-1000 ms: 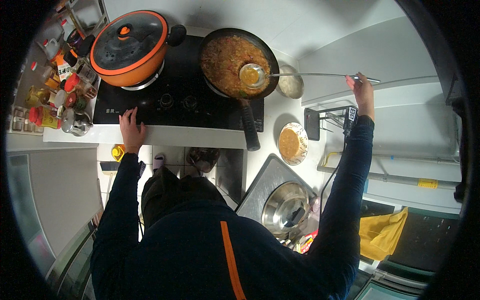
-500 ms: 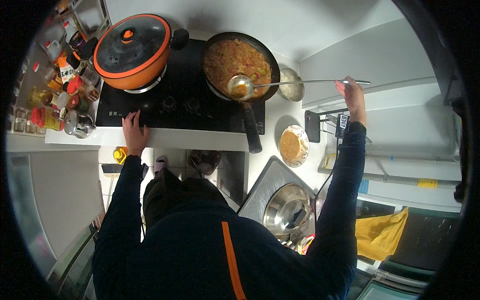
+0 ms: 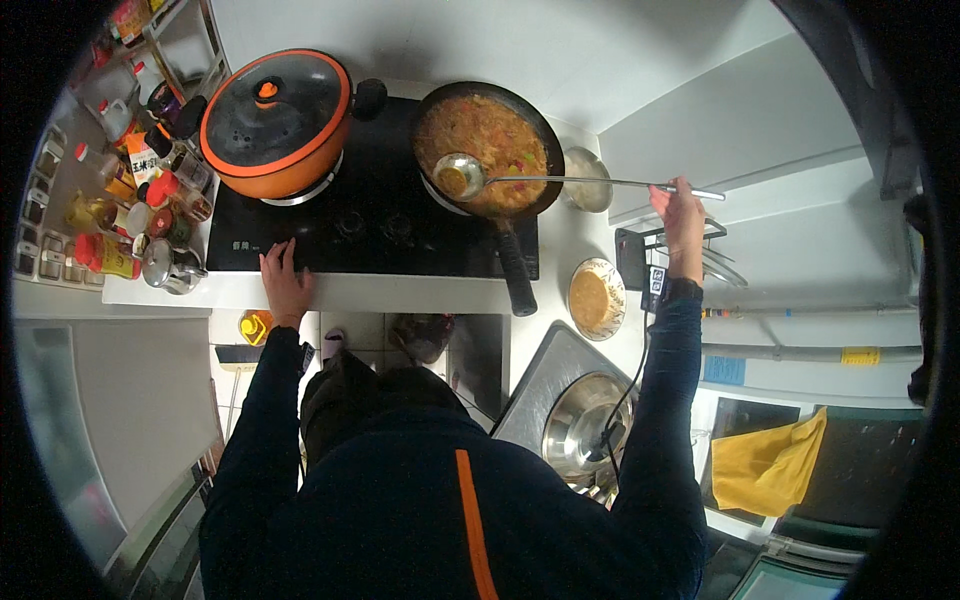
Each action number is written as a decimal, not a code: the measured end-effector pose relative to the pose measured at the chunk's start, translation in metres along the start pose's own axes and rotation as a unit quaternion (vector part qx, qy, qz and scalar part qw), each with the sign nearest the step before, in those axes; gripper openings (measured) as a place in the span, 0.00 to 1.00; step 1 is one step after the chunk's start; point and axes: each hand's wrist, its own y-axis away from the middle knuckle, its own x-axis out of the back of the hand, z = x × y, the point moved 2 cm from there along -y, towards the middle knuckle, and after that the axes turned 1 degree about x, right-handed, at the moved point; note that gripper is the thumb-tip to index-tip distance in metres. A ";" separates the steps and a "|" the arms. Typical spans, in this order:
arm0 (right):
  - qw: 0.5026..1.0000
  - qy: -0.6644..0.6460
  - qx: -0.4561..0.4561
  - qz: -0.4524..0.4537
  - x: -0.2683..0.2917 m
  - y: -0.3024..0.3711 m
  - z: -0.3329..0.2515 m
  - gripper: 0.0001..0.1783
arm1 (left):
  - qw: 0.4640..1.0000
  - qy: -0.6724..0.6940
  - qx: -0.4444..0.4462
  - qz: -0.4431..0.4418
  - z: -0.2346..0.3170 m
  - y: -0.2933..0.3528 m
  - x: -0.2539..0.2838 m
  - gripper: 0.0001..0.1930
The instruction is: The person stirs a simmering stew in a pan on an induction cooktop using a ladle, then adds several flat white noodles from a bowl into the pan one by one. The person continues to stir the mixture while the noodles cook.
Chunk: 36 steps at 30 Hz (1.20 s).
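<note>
My right hand [image 3: 682, 222] is closed around the far end of a long steel ladle [image 3: 620, 183]. The ladle's bowl lies in the stew near the left side of a dark frying pan [image 3: 518, 262], with some of the stew in it. Chunky reddish-brown stew [image 3: 500, 135] fills the pan, whose black handle points toward me. My left hand [image 3: 287, 283] rests with fingers apart on the front edge of the black cooktop [image 3: 300, 230] and holds nothing. Behind it, an orange pot [image 3: 290, 180] with a glass lid stands on the left burner.
Bottles and jars [image 3: 165, 205] crowd the left end of the counter. Right of the pan are a metal bowl [image 3: 588, 192] and a patterned bowl [image 3: 597, 300] of brown liquid. A steel basin [image 3: 570, 425] sits in the sink area, with a dark cable [image 3: 632, 385] hanging nearby.
My right hand has moved left, sliding the ladle's bowl toward the left side of the pan. My left hand stays at the cooktop's edge. The whole view has shifted slightly.
</note>
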 end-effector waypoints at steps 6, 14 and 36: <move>0.998 -0.062 0.006 0.025 -0.013 0.050 0.020 0.14 | 1.000 -0.012 0.010 -0.002 -0.003 0.003 -0.003 0.33; 0.994 -0.099 0.020 0.032 -0.030 0.122 0.039 0.06 | 1.000 -0.017 -0.013 -0.002 -0.007 0.001 -0.002 0.32; 0.975 -0.074 0.046 0.206 -0.047 0.206 0.025 0.16 | 1.000 -0.010 -0.024 -0.011 -0.009 0.003 0.002 0.31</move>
